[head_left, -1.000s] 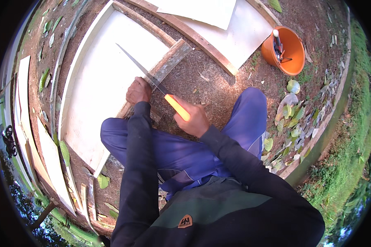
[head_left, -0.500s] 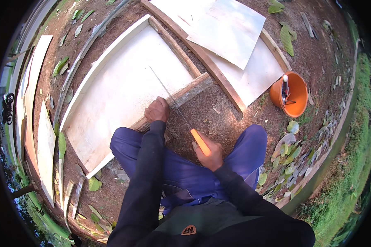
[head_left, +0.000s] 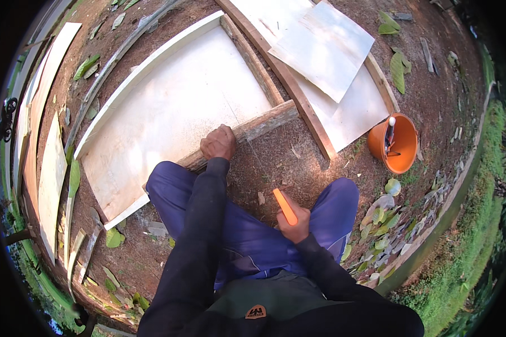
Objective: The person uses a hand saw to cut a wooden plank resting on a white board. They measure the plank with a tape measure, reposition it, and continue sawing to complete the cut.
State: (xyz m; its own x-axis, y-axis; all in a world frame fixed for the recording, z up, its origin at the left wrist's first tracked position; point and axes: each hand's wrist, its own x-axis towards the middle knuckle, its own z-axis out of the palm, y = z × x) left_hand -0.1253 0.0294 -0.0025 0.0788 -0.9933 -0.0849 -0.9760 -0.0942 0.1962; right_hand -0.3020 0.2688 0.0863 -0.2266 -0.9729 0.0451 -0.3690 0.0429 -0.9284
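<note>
My right hand [head_left: 293, 223] is closed around the orange handle of a handsaw [head_left: 285, 206]. The thin blade runs up and to the left, across a rough wooden batten [head_left: 270, 121], and its far end lies over a white panel. My left hand [head_left: 218, 142] grips the batten just left of the blade, fingers curled over it. The batten lies along the near edge of the shallow wooden frame [head_left: 152, 68], whose white panel [head_left: 177, 101] has sawdust on it near the cut. One end of the batten sticks out past the frame's corner.
A second framed panel [head_left: 351, 126] lies beyond, with a loose white sheet [head_left: 326, 50] on top. An orange bucket [head_left: 409, 147] holding tools stands at the right. Long boards [head_left: 52, 185] and offcuts lie at the left. Leaves [head_left: 385, 224] litter the dirt.
My right hand has drawn the saw back toward me and slightly right. My left hand keeps its grip on the batten. The whole view has shifted slightly.
</note>
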